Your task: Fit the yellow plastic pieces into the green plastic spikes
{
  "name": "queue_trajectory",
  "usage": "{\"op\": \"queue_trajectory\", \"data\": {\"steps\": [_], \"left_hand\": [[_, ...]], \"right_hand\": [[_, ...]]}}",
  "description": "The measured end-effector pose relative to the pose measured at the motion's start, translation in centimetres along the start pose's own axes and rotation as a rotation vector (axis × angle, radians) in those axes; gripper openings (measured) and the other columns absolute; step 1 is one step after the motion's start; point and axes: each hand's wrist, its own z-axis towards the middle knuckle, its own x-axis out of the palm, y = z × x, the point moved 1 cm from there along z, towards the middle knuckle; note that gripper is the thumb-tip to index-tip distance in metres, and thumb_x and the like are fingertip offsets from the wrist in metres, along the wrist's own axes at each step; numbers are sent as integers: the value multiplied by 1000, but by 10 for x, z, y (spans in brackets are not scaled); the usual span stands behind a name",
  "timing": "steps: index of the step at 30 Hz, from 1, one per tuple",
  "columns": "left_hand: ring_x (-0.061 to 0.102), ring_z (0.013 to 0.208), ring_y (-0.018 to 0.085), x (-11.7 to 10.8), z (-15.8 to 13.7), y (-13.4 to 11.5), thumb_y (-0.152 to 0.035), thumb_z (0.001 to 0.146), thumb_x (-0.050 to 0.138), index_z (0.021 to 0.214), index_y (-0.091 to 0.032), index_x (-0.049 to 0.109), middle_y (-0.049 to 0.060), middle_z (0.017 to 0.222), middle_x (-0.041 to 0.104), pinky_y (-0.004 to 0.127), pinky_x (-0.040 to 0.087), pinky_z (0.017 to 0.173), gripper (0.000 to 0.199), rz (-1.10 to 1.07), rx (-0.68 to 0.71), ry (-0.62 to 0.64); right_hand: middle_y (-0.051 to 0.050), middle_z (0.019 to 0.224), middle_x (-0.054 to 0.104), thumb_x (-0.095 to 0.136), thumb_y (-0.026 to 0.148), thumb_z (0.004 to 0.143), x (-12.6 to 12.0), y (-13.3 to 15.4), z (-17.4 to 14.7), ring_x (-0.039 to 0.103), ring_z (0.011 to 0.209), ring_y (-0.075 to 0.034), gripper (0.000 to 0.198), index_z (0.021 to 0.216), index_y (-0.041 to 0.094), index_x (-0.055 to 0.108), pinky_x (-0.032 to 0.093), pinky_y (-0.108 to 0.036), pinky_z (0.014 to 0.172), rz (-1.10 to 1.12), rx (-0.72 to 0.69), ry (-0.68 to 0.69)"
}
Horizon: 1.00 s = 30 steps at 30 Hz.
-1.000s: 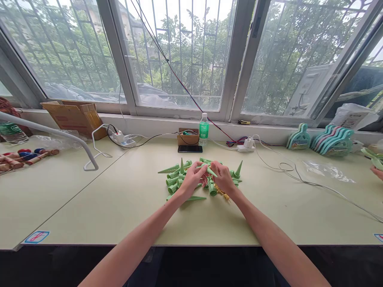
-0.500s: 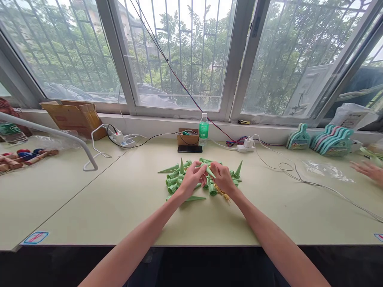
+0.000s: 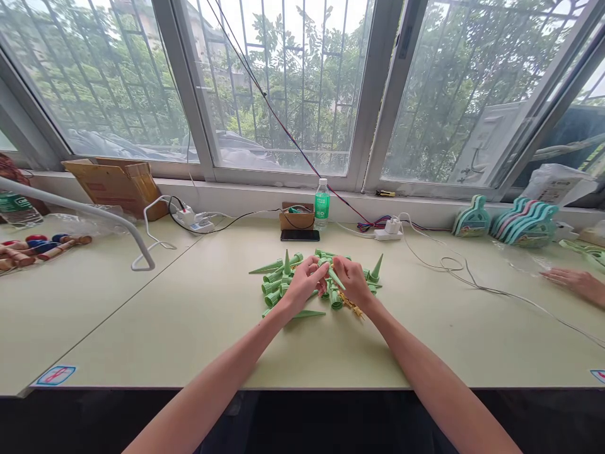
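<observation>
My left hand (image 3: 304,284) and my right hand (image 3: 350,281) meet over the middle of a heap of green plastic parts. Between them is a tapered green watering spike (image 3: 336,279), its narrow tip slanting down to the right, and both hands are closed on it. Fingers hide part of its wide end. Around the hands lie several more green spikes, among them an upright one (image 3: 377,269) to the right and a flat-lying one (image 3: 308,313) in front. Small yellow plastic pieces (image 3: 352,306) rest just below my right hand.
Behind the heap are a black phone (image 3: 300,236), a small cardboard box (image 3: 297,218) and a water bottle (image 3: 322,205). White cables (image 3: 501,291) cross the table's right side. Another person's hand (image 3: 574,282) rests by clear plastic bags (image 3: 520,258). A lamp arm (image 3: 108,211) reaches in from the left.
The spike in my hands has turned slightly, its tip now pointing lower. The other person's hand at the right has moved down and left onto the plastic bags. My arms stay in place.
</observation>
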Motion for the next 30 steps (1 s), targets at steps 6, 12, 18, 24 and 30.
{"op": "queue_trajectory", "data": {"steps": [6, 12, 18, 24, 30], "left_hand": [[52, 47, 10, 0, -1, 2, -53, 74, 71, 85, -20, 45, -6, 62, 47, 22, 39, 43, 43, 42, 24, -2], [52, 48, 10, -1, -1, 3, -55, 76, 69, 89, -19, 47, -5, 64, 47, 22, 39, 43, 44, 76, 40, -3], [51, 46, 9, 0, -2, 1, -54, 74, 71, 90, -19, 48, -5, 64, 49, 22, 39, 42, 44, 93, 45, -15], [49, 43, 8, 1, -2, 0, -50, 74, 71, 90, -19, 48, -6, 63, 49, 22, 38, 42, 41, 110, 43, -26], [48, 44, 8, 0, -2, 0, -48, 76, 70, 90, -19, 48, -6, 60, 48, 21, 37, 43, 39, 125, 52, -18]], "right_hand": [[3, 53, 33, 32, 54, 97, 1, -4, 1, 28, 50, -12, 49, 60, 22, 30, 25, -28, 51, -31, -4, -14], [4, 52, 30, 31, 55, 98, 2, -6, 0, 26, 51, -11, 51, 59, 22, 28, 23, -28, 52, -43, -2, -21], [4, 52, 29, 32, 54, 98, 2, -5, 0, 26, 50, -11, 53, 57, 22, 29, 24, -29, 51, -56, -22, -34], [3, 51, 29, 32, 53, 98, 2, -5, 1, 26, 49, -12, 52, 56, 22, 29, 24, -30, 50, -46, -17, -35], [3, 51, 29, 33, 52, 98, 1, -5, 1, 25, 49, -12, 51, 57, 22, 28, 23, -30, 51, -47, -22, -35]]}}
